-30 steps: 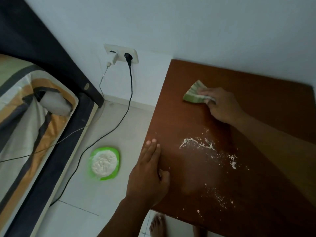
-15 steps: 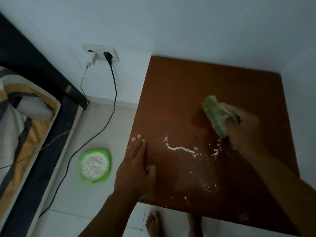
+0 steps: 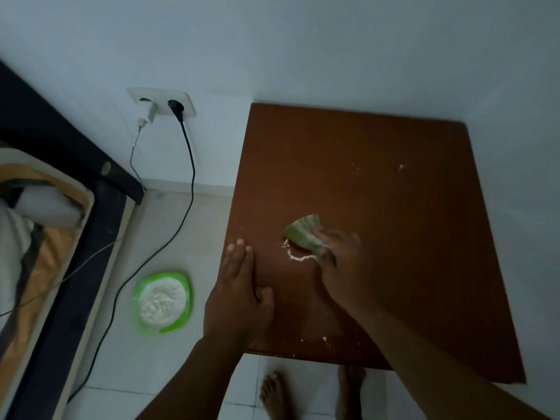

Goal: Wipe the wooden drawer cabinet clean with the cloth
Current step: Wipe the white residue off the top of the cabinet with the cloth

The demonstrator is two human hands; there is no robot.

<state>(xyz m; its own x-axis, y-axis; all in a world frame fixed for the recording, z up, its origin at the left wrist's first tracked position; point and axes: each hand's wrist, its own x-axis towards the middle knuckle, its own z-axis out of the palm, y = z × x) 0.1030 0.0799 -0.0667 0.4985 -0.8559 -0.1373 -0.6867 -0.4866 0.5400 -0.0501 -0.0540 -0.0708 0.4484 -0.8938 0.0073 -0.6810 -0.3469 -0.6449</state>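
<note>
Folded green striped cloth (image 3: 303, 231) lies on the red-brown wooden drawer cabinet (image 3: 378, 177), under the fingertips of the right hand (image 3: 342, 262), which grips & presses it down onto the worktop. A curved ridge of white powder (image 3: 298, 257) sits at the cloth's near edge, between the two hands. Left hand (image 3: 239, 298) lies flat, fingers straight & together, palm down on the worktop's left edge, holding nothing. Prob. it's there as a brace.

Step in hand looks like sweeping the powder together. To do it well:
- Keep the cloth flat w/ even pressure.
- Pull the ridge in one direction, not back & forth, so it doesn't smear.
- Gather it toward one edge.
- Then go for the stray specks near the front edge (image 3: 325, 339), nearer the person than both hands, & the faint ones (image 3: 400, 167) well beyond the right hand.

On the floor, left of the left hand, is a green plate (image 3: 171, 328) w/ a white heap (image 3: 162, 301). Beyond it are a wall socket (image 3: 181, 101) & a black cable (image 3: 191, 165). Further left is a bed (image 3: 45, 268), cut off by the frame.

Hard to tell:
- Only the cabinet's top shows; drawers & front are out of sight.
- The right forearm covers part of the worktop, so any powder under it is hidden.
- Light is dim, so fine dust is hard to make out.
- Can't see the thumb's hold under the cloth.
</note>
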